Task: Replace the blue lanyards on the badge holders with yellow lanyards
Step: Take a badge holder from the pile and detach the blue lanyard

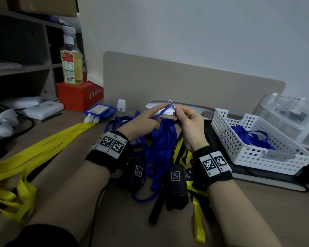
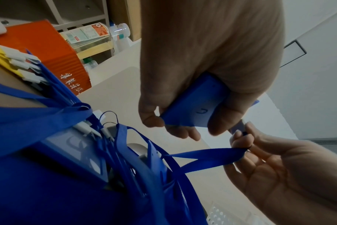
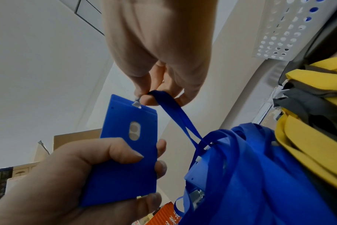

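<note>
My left hand (image 1: 154, 117) grips a blue badge holder (image 3: 125, 152) by its lower end, thumb on one face and fingers on the other. My right hand (image 1: 176, 111) pinches the white clip (image 3: 136, 103) of a blue lanyard (image 3: 175, 118) at the holder's top slot. The strap hangs down into a heap of blue lanyards and holders (image 1: 159, 148) on the desk below both hands. Yellow lanyards (image 1: 43, 145) lie stretched out at the left, clipped to blue badge holders (image 1: 101, 111).
A white perforated basket (image 1: 278, 157) at the right holds loose blue lanyards (image 1: 248, 138). More yellow lanyards (image 1: 198, 223) lie under my right wrist. An orange box (image 1: 78, 97) with a bottle (image 1: 70, 57) on it stands at the back left. A beige divider (image 1: 185, 86) runs behind.
</note>
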Demonstrator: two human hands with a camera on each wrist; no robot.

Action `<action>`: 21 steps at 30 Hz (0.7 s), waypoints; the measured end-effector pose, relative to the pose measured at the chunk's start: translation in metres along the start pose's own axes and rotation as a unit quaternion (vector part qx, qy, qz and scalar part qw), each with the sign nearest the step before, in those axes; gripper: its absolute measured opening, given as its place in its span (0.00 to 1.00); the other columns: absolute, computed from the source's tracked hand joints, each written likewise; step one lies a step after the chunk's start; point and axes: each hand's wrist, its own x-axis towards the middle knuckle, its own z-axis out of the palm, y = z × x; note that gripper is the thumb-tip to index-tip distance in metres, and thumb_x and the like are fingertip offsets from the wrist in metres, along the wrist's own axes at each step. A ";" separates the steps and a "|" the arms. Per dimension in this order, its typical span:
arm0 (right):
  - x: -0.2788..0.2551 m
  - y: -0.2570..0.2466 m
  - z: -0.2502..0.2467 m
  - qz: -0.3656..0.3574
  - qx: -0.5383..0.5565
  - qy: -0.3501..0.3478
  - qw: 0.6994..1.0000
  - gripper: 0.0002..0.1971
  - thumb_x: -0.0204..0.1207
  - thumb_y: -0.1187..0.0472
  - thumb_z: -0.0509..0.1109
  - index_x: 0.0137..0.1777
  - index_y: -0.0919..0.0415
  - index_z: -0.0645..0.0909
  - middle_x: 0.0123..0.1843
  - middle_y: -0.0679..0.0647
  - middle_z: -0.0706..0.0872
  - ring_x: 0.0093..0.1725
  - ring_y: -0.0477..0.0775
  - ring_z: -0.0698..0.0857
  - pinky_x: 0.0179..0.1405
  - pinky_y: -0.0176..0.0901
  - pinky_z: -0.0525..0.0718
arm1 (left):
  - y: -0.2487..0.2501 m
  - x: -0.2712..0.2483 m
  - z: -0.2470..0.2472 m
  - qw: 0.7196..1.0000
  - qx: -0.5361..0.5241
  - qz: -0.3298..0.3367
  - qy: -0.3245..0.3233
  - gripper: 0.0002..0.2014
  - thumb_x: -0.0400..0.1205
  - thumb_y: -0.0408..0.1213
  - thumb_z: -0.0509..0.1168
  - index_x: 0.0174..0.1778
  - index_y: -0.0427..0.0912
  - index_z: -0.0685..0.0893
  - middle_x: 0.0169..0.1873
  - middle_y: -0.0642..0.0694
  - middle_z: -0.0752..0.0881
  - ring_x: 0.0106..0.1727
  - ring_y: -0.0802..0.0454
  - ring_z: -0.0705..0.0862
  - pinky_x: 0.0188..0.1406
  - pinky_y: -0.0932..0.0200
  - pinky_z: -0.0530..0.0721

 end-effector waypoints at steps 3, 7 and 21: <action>0.001 0.003 -0.002 0.008 0.006 -0.011 1.000 0.11 0.82 0.67 0.65 0.60 0.73 0.82 0.30 0.48 0.84 0.35 0.46 0.81 0.44 0.38 0.84 | 0.001 0.000 0.001 1.000 0.008 0.004 -0.005 0.37 0.78 0.18 0.56 0.72 0.66 0.68 0.41 0.44 0.74 0.44 0.50 0.73 0.47 0.61 0.77; 0.001 0.004 -0.002 0.024 0.028 -0.015 0.999 0.12 0.83 0.67 0.64 0.59 0.76 0.81 0.31 0.52 0.82 0.36 0.49 0.81 0.46 0.41 0.85 | 0.001 0.002 0.000 0.998 0.058 0.009 -0.008 0.36 0.78 0.20 0.55 0.70 0.68 0.70 0.38 0.49 0.77 0.41 0.46 0.75 0.46 0.52 0.76; -0.002 0.008 0.001 0.047 0.016 -0.037 0.998 0.14 0.86 0.63 0.60 0.48 0.71 0.83 0.21 0.48 0.71 0.28 0.48 0.70 0.42 0.45 0.73 | 0.022 -0.008 -0.017 0.895 0.443 0.026 0.052 0.37 0.80 0.34 0.60 0.79 0.73 0.57 0.67 0.45 0.72 0.70 0.42 0.67 0.69 0.39 0.64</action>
